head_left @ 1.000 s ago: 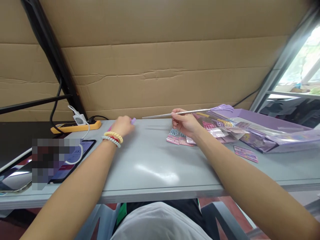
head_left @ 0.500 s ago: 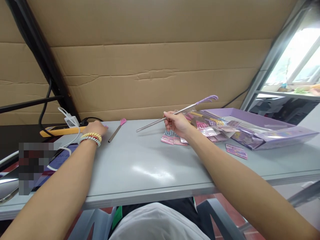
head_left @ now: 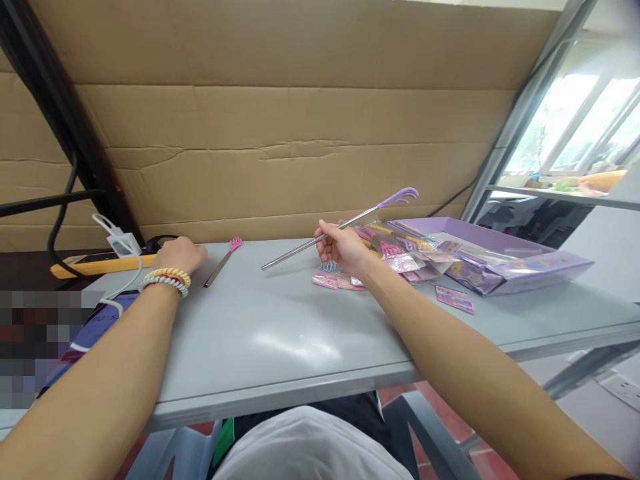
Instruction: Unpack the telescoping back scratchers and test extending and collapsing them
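My right hand [head_left: 340, 248] grips a long metal rod with a purple claw-shaped end [head_left: 397, 197], tilted up to the right above the table. My left hand [head_left: 180, 256] rests at the table's back left, fingers curled and mostly hidden from view; whether it holds anything cannot be made out. Just right of it lies a shorter rod with a pink claw head [head_left: 235, 244]. Beside and behind my right wrist is a pile of packaged claw-headed sticks [head_left: 395, 250] in pink, yellow and purple.
A purple open box [head_left: 525, 272] stands at the right, with a flat pink card [head_left: 455, 299] before it. At the left are a yellow power strip [head_left: 95, 268], a white charger [head_left: 125, 243] with cable and a blue device [head_left: 107, 320]. Cardboard [head_left: 300, 113] stands behind.
The view has shifted, so most things appear farther left. My left fingers have curled in, and a small pink bit seen by them earlier is out of sight. My right hand keeps its hold on the rod.
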Demonstrator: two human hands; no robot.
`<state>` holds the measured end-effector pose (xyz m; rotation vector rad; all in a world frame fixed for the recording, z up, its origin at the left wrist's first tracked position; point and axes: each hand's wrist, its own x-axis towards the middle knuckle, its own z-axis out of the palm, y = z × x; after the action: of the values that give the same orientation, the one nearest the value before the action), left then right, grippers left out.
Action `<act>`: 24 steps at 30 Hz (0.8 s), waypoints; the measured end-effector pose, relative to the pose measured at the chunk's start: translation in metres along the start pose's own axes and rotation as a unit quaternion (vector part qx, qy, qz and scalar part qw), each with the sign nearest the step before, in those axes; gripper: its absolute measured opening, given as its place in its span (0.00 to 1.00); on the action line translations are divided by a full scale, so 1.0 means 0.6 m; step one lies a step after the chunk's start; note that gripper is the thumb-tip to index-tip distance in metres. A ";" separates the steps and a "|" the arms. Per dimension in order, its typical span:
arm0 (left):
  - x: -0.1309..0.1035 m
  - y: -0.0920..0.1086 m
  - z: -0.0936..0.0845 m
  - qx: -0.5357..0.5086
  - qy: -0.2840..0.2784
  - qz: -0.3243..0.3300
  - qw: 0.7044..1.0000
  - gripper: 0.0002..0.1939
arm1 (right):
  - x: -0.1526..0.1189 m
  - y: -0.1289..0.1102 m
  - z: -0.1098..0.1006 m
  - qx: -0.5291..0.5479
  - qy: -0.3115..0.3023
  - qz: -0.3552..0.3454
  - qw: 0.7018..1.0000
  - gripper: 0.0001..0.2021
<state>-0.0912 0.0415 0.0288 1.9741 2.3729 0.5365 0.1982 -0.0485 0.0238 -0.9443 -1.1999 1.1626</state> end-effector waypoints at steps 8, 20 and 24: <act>-0.101 0.103 0.027 -0.118 -0.083 0.488 0.861 0.22 | -0.001 0.004 0.006 -0.006 0.001 0.002 1.000 0.16; -0.065 0.079 0.041 -0.061 -0.065 0.402 0.911 0.23 | 0.017 -0.043 -0.081 0.176 0.282 -0.098 0.938 0.12; -0.064 0.077 0.040 -0.033 -0.069 0.383 0.921 0.25 | 0.017 -0.037 -0.093 0.059 0.236 -0.078 0.967 0.08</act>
<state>-0.0341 0.0174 0.0103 2.7505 1.4029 0.4397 0.2568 -0.0399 0.0389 -0.9512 -0.7938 0.8120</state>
